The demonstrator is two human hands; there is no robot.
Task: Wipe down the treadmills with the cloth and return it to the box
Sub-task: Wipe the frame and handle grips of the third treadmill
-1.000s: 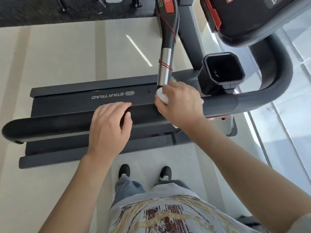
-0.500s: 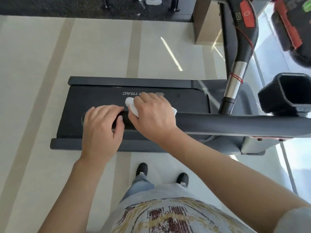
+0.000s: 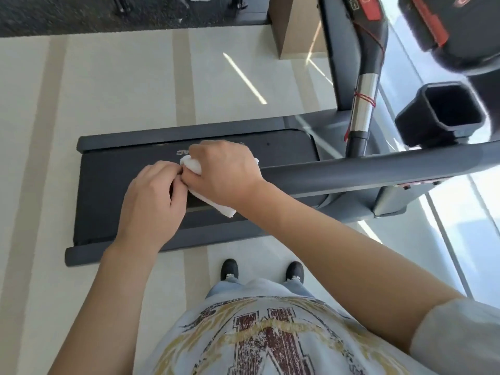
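A dark treadmill lies across the floor, its belt (image 3: 108, 190) pointing left. The grey handrail (image 3: 351, 175) runs from the right towards my hands. My right hand (image 3: 224, 174) is shut on the white cloth (image 3: 193, 165) and presses it on the rail; one end of the cloth hangs below the rail. My left hand (image 3: 154, 201) is curled over the rail's left end, which it hides. Its fingertips touch the cloth. No box is in view.
The console (image 3: 460, 28) with red parts, a black cup holder (image 3: 443, 115) and a chrome upright grip (image 3: 364, 104) stand at the upper right. A brown pillar (image 3: 295, 25) rises behind. My shoes (image 3: 230, 269) are on the pale floor beside the deck. Glass floor panels lie at the right.
My right hand has slid the cloth leftward along the handrail, from near the upright grip to the rail's end, where it now meets my left hand. My view shifted left.
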